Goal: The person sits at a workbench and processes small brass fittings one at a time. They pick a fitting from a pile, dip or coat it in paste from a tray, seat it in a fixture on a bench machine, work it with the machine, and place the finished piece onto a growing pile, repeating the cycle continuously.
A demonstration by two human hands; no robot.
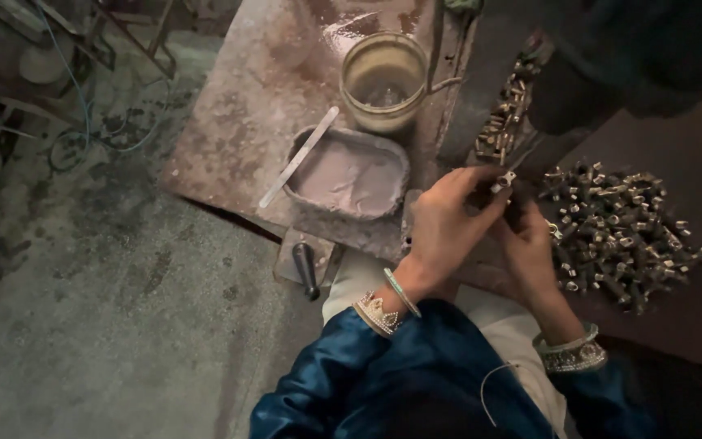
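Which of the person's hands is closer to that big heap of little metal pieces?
Right. The right hand is at the near-left edge of the heap of metal pieces, almost touching it. The left hand is farther left, pinching a small metal piece.

Grimy metal workshop: heaped small metal fittings (619, 223), stained concrete floor (83, 325).

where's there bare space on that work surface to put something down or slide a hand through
Bare patches: the stained board left of the jar and above the paste tray, and the dark surface below the heap of small metal parts. Crowded: around both hands, left hand and right hand, between tray and heap, and the strip of parts.
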